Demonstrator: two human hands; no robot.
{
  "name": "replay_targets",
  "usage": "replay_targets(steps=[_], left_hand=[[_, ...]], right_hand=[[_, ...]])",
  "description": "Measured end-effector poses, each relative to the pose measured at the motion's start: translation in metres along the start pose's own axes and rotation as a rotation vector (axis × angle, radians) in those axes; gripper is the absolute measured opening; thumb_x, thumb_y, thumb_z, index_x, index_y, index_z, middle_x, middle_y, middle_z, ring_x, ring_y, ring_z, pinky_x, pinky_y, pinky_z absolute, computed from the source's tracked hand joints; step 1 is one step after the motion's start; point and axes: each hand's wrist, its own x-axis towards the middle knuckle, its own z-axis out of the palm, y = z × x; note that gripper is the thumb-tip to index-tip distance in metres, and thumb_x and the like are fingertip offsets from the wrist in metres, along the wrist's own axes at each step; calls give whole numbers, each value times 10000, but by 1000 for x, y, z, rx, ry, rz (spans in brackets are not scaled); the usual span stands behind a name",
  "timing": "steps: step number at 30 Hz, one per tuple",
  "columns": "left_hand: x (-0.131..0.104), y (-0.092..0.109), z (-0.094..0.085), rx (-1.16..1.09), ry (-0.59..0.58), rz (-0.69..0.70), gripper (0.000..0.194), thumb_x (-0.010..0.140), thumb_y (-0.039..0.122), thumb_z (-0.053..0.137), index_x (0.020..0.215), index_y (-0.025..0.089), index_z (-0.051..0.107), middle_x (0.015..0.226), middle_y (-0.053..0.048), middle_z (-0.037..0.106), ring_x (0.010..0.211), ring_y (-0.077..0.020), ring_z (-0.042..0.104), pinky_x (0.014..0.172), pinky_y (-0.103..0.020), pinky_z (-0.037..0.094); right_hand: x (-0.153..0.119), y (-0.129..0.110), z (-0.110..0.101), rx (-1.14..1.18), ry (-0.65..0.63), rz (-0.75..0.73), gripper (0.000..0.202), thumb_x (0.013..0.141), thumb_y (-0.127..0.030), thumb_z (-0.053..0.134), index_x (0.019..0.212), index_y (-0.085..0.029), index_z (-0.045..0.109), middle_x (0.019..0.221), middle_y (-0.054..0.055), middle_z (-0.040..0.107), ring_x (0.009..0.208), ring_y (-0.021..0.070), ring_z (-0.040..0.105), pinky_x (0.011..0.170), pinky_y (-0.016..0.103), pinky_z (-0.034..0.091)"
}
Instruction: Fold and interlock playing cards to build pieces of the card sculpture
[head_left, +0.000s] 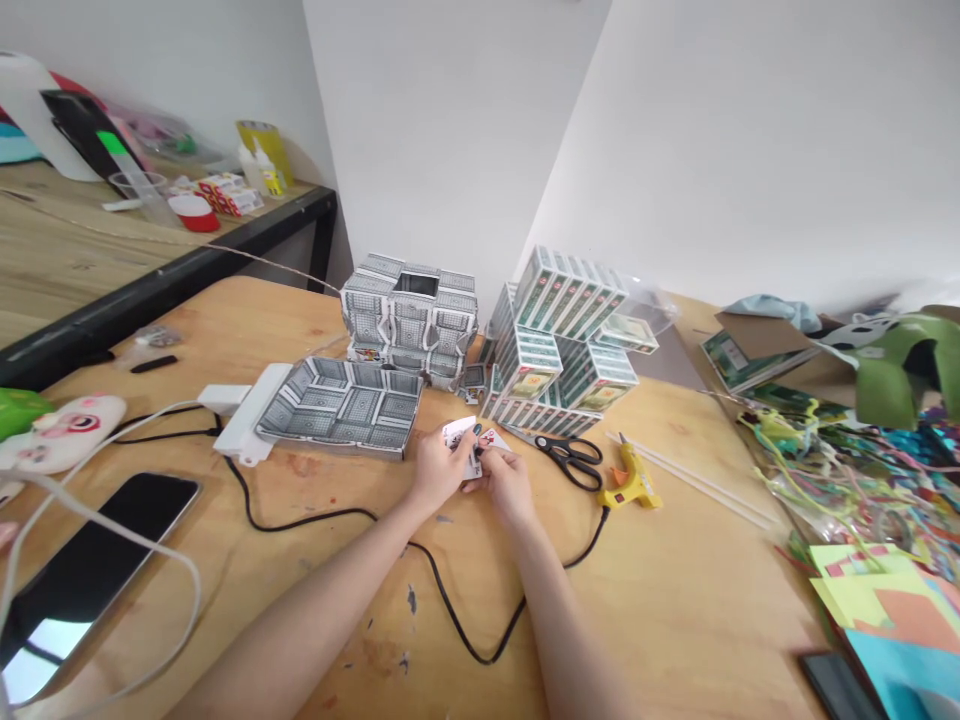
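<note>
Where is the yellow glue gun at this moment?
In the head view, the glue gun lies on the table, right of the right hand, between the black scissors and white sticks.

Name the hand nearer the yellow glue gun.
Right. The right hand is left of the glue gun, near the scissors; the left hand is farther left.

Looks like a craft rm/hobby workshop: stained wooden bench (697,600) w/ yellow glue gun (636,486), scissors (553,446), heaped craft bits (885,480) & col. paper (900,612) on R; 2nd table (67,270) at L w/ small bottles (268,174); plain white walls (450,130).
</note>
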Motion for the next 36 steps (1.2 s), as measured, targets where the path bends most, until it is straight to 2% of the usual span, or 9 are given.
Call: replay_targets(steps=[4,10,14,19,22,25,29,33,36], left_hand=[[0,-2,1,-47,13,-52,236,742,308,544,798,109,659,658,-61,678,579,-147,608,496,-201,421],[3,0,0,-95,29,-115,213,717,307,565,671,112,637,664,-72,682,592,-160,621,506,-209,436],[3,0,1,-155,35,-138,219,714,314,568,695,109,644,667,-75,684,600,-165,626,507,-211,445],[3,-1,2,-244,2,-153,251,710,344,575,726,105,652,672,-73,685,592,-165,625,496,-211,457],[5,-4,3,-324,-34,-193,255,713,347,571,714,103,645,676,-78,683,575,-159,618,499,-218,470],[8,-5,2,-445,-80,-226,261,721,341,560,758,97,645,708,-80,684,585,-158,618,531,-238,489],[10,-5,-3,-436,-89,-173,258,700,331,582,788,98,650,723,-66,674,618,-162,614,543,-243,479],[7,-1,-9,-273,-69,90,144,698,266,593,732,140,655,809,-58,661,772,-166,605,688,-256,476],[4,0,-11,-151,-97,226,102,713,238,584,745,166,649,828,-58,660,805,-165,599,737,-272,471]], right_hand=[[-3,-1,3,-12,18,-14,143,600,-259,586,549,-131,624,563,10,604,448,122,532,400,247,489],[-5,-2,2,11,-34,-21,136,585,-247,583,622,-136,651,675,20,633,459,117,537,417,253,498],[-6,-3,1,-27,-76,-49,127,601,-243,558,603,-155,649,737,25,636,541,139,560,466,271,519],[-8,-6,-1,-77,-114,-67,168,608,-257,547,687,-166,663,841,43,652,650,182,592,536,312,541],[-9,-6,-3,-17,-150,-49,235,625,-290,566,790,-157,667,806,52,657,631,186,609,546,331,542],[-8,-5,-3,3,-148,-48,237,649,-335,617,790,-149,658,714,38,649,584,175,614,540,326,538],[-5,-4,-4,-75,-30,-165,249,672,-374,632,779,-150,653,706,34,656,589,166,613,561,310,529],[-2,-4,-13,-225,216,-361,221,705,-361,589,805,-170,638,765,41,670,650,174,612,634,320,516],[-3,-3,-19,-432,340,-489,198,749,-337,525,797,-182,638,808,57,679,729,191,613,703,330,496]])
